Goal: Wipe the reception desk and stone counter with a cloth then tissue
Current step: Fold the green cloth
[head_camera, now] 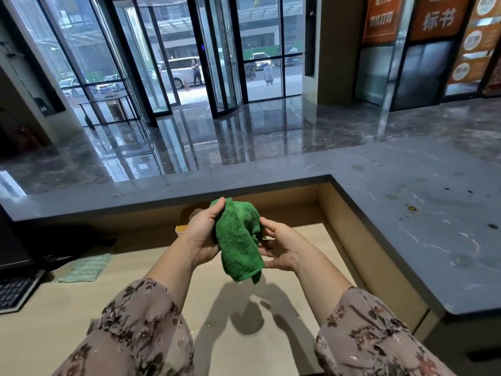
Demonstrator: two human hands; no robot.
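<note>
She has the green cloth (238, 240) bunched up between both hands in mid-air. Her left hand (202, 234) is clenched round its upper part, and her right hand (280, 246) has its thumb and curled fingers closed on the opposite edge, so the tail hangs loose below the grip. Directly beneath it is the pale wooden reception desk (135, 299), where I think I see a few wet flecks. Off to the right of the grip, the stone counter (406, 213) shows dark spots and dull rings (412, 208), so to my eye that surface has not been wiped. The tissue pass is left as well. Just behind her left hand a box (182, 227) is mostly hidden, and I can't say whether it holds tissues. Far left of the grip, a pale green mat or rag (86, 267) lies on the desk, and a keyboard (13, 291) is cut off at the edge.
</note>
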